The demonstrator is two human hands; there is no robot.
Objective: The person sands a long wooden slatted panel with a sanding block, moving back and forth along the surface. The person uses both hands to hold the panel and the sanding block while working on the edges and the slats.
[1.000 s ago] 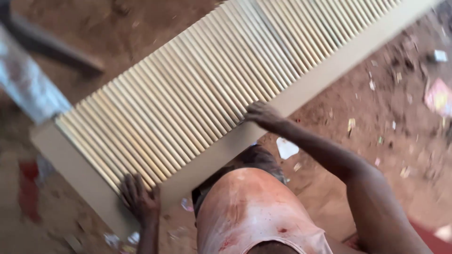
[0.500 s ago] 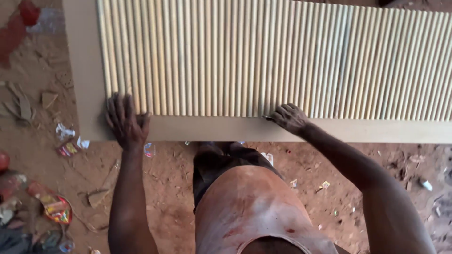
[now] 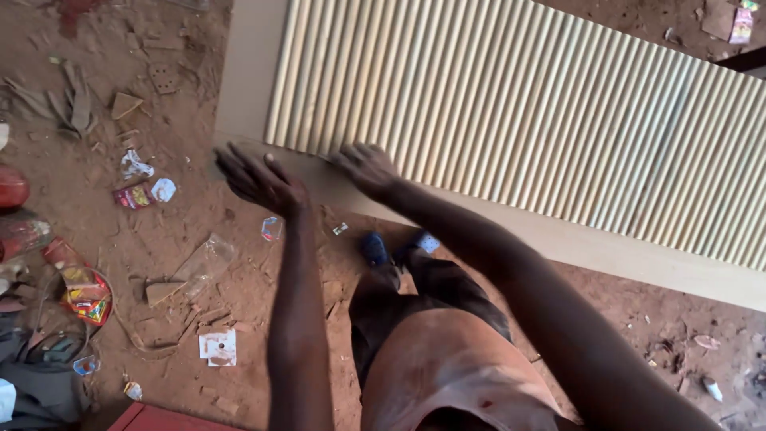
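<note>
A long pale panel [image 3: 558,231] with a face of many thin ribbed slats [image 3: 511,112] stretches from the upper left to the right edge, above the dirt floor. My left hand [image 3: 259,179] lies flat with fingers spread on the panel's plain near-left corner. My right hand [image 3: 367,169] rests palm down on the plain border just beside it, fingertips at the slats' lower edge. Both hands press on the panel; neither wraps around it. My legs and blue footwear [image 3: 375,249] are below the panel's near edge.
Red dirt floor [image 3: 239,279] strewn with scraps: wrappers [image 3: 136,195], a clear plastic bag [image 3: 203,259], wood chips [image 3: 124,104], a paper piece [image 3: 218,348]. Colourful litter and cloth [image 3: 48,351] pile at the lower left. A red edge [image 3: 159,419] shows at the bottom.
The panel has swung from slanting to running down toward the right, and its left end now lies under my hands. My two hands have come close together at that corner.
</note>
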